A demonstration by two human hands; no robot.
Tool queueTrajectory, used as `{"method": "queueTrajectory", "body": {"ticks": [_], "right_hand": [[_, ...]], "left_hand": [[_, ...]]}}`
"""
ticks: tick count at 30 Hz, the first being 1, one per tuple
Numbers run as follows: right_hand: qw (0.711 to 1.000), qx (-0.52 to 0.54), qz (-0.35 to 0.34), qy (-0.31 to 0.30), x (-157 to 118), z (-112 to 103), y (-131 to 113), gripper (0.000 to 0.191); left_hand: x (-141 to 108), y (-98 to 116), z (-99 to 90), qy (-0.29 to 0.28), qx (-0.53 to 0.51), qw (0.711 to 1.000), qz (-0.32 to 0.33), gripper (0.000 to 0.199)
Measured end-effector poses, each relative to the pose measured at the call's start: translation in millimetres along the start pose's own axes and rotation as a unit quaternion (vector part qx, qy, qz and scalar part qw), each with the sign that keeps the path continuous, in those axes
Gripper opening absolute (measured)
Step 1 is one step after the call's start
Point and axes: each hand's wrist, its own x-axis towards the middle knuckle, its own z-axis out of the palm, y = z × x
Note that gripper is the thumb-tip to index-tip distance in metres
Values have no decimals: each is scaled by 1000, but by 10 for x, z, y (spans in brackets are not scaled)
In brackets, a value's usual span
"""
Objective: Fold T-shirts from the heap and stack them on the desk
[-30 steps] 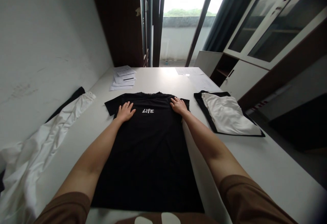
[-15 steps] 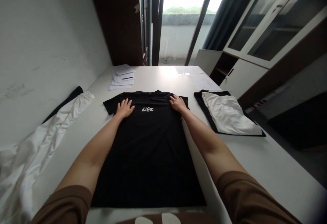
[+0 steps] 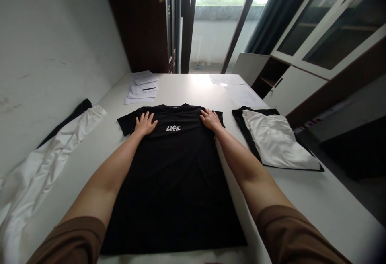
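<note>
A black T-shirt [image 3: 177,187] with a small white print lies spread flat on the white table [image 3: 187,91], its collar at the far side and its hem near me. My left hand [image 3: 145,124] rests flat on the shirt near the left shoulder, fingers spread. On the opposite shoulder, beside the right sleeve, my right hand [image 3: 210,119] lies palm down with its fingers extended. Neither hand grips the cloth.
Folded white cloth [image 3: 280,139] lies on black cloth at the right. Crumpled white fabric [image 3: 57,151] and black cloth [image 3: 66,121] lie along the left wall. Papers [image 3: 141,89] are at the far left, with more sheets [image 3: 244,96] at the far right.
The camera view has shifted slightly. Both hands stay in nearly the same places on the shirt, which still lies flat.
</note>
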Motion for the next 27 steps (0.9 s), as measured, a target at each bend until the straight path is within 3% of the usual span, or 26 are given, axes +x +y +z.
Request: {"method": "queueTrajectory", "body": {"ticks": [10, 13, 17, 20, 22, 25, 27], "right_hand": [[1000, 7, -12, 4, 293, 19, 113, 59], [998, 31, -33, 45, 262, 6, 125, 53], [987, 63, -36, 144, 47, -74, 94, 39], [978, 56, -20, 199, -212, -160, 54, 37], [979, 43, -30, 199, -398, -208, 41, 34], [985, 33, -40, 167, -654, -241, 68, 30], [987, 41, -30, 153, -794, -236, 109, 28]], "left_hand": [[412, -7, 11, 5, -5, 1000, -1, 75], [463, -11, 5, 5, -3, 1000, 1, 73], [389, 1, -53, 35, -22, 999, 14, 65], [220, 75, -159, 95, -29, 995, 26, 51], [34, 231, -253, 128, -29, 990, 48, 43], [-442, 721, -390, 129, -51, 980, 146, 36], [-941, 1189, -435, 88, -76, 962, 248, 32]]}}
